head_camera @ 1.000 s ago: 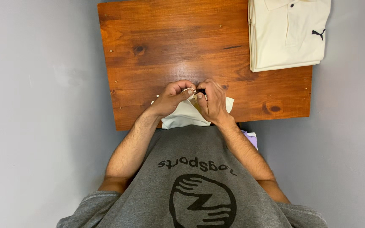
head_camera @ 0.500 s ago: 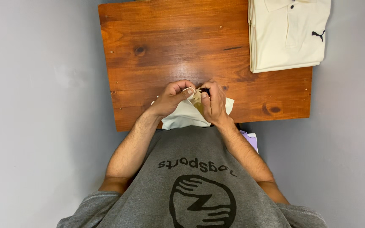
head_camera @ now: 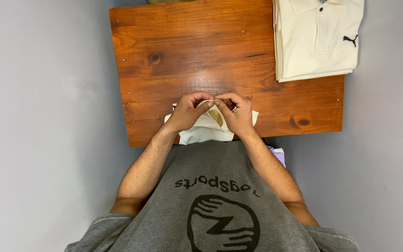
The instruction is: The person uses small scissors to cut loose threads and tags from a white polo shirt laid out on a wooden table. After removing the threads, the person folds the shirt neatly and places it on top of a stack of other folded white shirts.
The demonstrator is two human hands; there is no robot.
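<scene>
A cream shirt (head_camera: 201,130) lies bunched at the near edge of the wooden table (head_camera: 187,51), partly hanging over it. My left hand (head_camera: 187,110) and my right hand (head_camera: 238,113) both pinch the fabric near its collar, fingertips meeting in the middle. The collar's inner lining shows between my thumbs. What my fingertips hold inside the fabric is hidden.
A stack of folded cream polo shirts (head_camera: 316,37) sits at the table's far right corner, overhanging the edge. A bit of lilac cloth (head_camera: 278,155) shows by my right forearm. Grey floor surrounds the table.
My hands stayed at the collar; the fingers shifted slightly, closing together over the fabric.
</scene>
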